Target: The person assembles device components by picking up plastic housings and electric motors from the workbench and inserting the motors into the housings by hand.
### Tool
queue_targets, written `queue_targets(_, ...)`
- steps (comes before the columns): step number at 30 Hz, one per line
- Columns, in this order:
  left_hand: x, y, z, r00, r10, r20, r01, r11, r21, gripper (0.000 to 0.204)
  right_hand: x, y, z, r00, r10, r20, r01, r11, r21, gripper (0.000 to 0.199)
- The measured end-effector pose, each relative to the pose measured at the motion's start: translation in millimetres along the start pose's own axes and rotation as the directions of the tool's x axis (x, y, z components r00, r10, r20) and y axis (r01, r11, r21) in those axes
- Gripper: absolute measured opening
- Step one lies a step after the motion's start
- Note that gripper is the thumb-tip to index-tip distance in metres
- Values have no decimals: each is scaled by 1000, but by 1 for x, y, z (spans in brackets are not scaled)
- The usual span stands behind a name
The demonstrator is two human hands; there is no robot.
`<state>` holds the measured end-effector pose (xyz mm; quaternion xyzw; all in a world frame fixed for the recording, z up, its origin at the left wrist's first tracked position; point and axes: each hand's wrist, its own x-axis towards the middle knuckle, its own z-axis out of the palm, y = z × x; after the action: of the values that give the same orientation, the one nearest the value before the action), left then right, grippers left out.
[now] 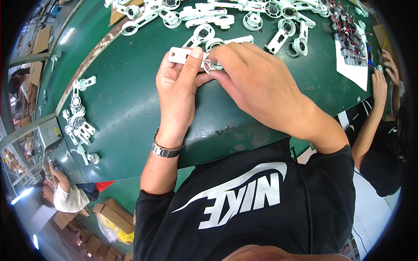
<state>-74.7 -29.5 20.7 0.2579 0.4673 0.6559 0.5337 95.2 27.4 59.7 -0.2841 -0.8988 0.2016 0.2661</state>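
Note:
My left hand (177, 93) is closed on a white plastic housing (179, 55) with a flat, slotted handle, its thumb pressed on top. My right hand (257, 82) is bent over the housing's round end, fingers pinched together there. Thin wires (210, 64) show between the two hands; most of the round end is hidden by my right fingers. Just beyond my hands lie more white housings (203, 33) with ring-shaped ends, some with a dark round part inside the ring.
Several similar housings (76, 102) lie at the table's left. At the far right, small motors with red wires (350, 39) rest on a white sheet (357, 76). A co-worker's hands (379, 82) are at the right edge. Another person (67, 198) sits at left. Cardboard box (114, 214) below.

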Motion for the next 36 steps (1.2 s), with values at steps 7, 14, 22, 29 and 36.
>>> queue_targets(7,-4,-1,4,999,39,6,-40,995,92,18,3,2,6,1000,-16,-21,15,999,-39,15)
queue_targets(14,-2,0,3,999,39,-35,-37,998,51,17,6,-2,12,994,59,-90,-39,976,215,34)
queue_targets(22,0,0,2,994,67,-87,-58,993,106,18,9,10,2,998,26,-59,-3,933,359,38)
queue_targets(29,-1,1,5,995,60,-84,-53,994,92,25,10,19,14,986,-80,-144,116,958,262,23)
queue_targets(36,-2,0,4,994,96,-44,-94,995,42,56,14,22,18,976,28,-215,73,891,447,31)
